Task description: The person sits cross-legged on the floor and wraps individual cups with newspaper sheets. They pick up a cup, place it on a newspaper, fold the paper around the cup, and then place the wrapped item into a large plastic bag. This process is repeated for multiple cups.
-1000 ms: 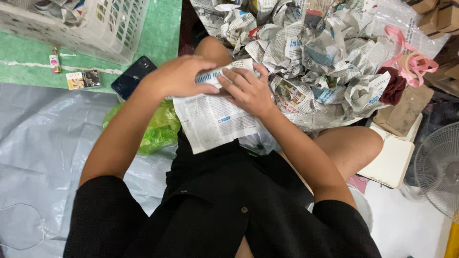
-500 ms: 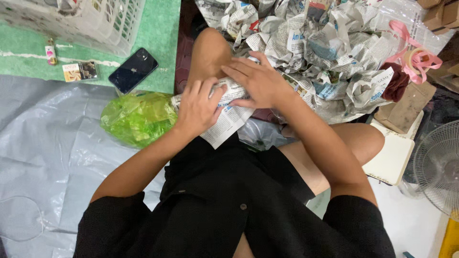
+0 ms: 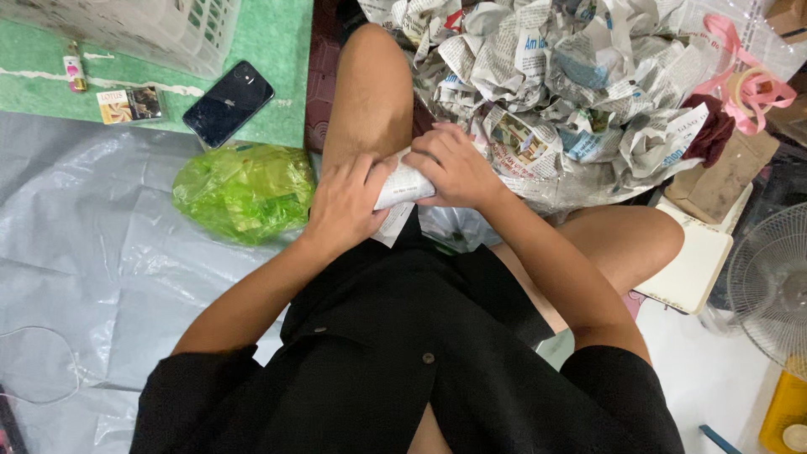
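I sit on the floor with both hands in my lap. My left hand [image 3: 345,202] and my right hand [image 3: 450,166] together clasp a sheet of newspaper [image 3: 402,187] that is wrapped into a tight bundle around something hidden inside. A loose corner of the paper hangs below my left hand. Just beyond my hands lies a heap of several crumpled newspaper bundles [image 3: 555,84]. A green plastic bag [image 3: 245,191] lies left of my left hand.
A dark phone [image 3: 229,102], a small card pack [image 3: 129,104] and a lighter [image 3: 76,73] lie on the green mat at upper left, near a white basket [image 3: 160,25]. Grey plastic sheet [image 3: 76,252] covers the left floor. Pink ribbon [image 3: 748,84], a white pad [image 3: 693,265] and a fan [image 3: 769,282] are right.
The newspaper sheet lay flat under both hands; it has since been folded and rolled into a compact bundle, and my hands have drawn closer to my body.
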